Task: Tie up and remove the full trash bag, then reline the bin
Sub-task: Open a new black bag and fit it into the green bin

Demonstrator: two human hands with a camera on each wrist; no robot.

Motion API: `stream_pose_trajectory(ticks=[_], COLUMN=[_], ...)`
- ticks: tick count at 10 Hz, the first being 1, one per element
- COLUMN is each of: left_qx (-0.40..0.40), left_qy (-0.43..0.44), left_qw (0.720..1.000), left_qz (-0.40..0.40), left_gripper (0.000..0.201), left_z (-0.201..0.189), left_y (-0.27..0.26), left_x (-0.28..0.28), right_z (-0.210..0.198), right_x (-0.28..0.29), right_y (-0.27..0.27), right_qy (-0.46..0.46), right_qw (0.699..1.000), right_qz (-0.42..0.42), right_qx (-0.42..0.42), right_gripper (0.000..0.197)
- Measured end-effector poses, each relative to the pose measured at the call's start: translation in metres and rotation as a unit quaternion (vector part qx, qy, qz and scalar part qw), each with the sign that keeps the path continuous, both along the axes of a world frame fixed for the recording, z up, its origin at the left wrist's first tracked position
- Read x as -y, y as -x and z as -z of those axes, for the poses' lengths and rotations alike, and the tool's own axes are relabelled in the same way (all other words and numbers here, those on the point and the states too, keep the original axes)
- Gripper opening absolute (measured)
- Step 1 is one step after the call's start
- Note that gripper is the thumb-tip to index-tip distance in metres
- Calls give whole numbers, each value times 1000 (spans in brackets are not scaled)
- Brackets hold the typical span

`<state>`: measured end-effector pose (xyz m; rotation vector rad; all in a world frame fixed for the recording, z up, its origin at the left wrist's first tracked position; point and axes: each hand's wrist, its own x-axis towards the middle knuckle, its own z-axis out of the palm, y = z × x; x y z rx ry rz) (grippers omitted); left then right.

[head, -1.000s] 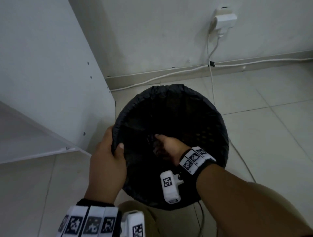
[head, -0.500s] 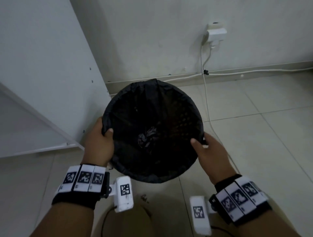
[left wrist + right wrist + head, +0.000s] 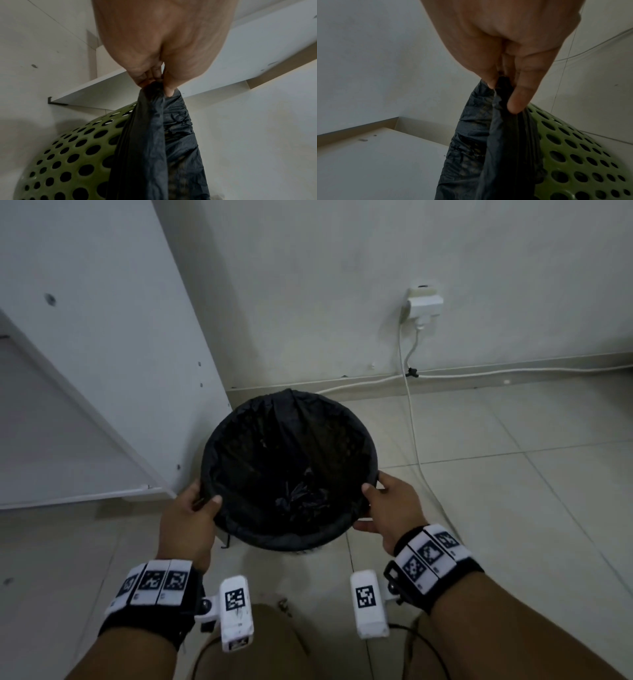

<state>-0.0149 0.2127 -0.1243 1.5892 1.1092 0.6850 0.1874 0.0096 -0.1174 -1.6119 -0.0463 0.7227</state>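
Green perforated bin (image 3: 65, 162), black bag (image 3: 274, 460) lining it. Left hand (image 3: 186, 522) grip pinching bag-covered rim; right hand (image 3: 390, 508) grip pinching opposite rim.

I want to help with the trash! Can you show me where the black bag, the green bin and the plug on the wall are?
black bag (image 3: 287, 440): head view, on the liner inside the bin.
green bin (image 3: 68, 155): left wrist view, on its holed side wall.
plug (image 3: 424, 304): head view, on the white block at the wall socket.
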Motion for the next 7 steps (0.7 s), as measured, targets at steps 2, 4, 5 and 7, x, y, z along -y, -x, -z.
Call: stream_pose_trajectory(ticks=[2, 4, 5, 7], left_qx=[-64, -61, -31, -180], left_qy=[-30, 8, 92, 222], left_qw=[997, 998, 995, 958], left_qz=[-36, -21, 8, -27], left_gripper=[34, 36, 35, 38], left_z=[-6, -8, -27, -83], left_y=[-22, -24, -6, 82], left_x=[-21, -34, -21, 29], right_z=[4, 1, -6, -60], right_x=[-22, -33, -27, 13], right_y=[-19, -25, -15, 0], right_qy=[-12, 16, 52, 248], right_qw=[999, 998, 997, 960], right_qz=[-7, 8, 7, -86], right_qx=[-44, -59, -63, -95], right_gripper=[30, 33, 47, 94])
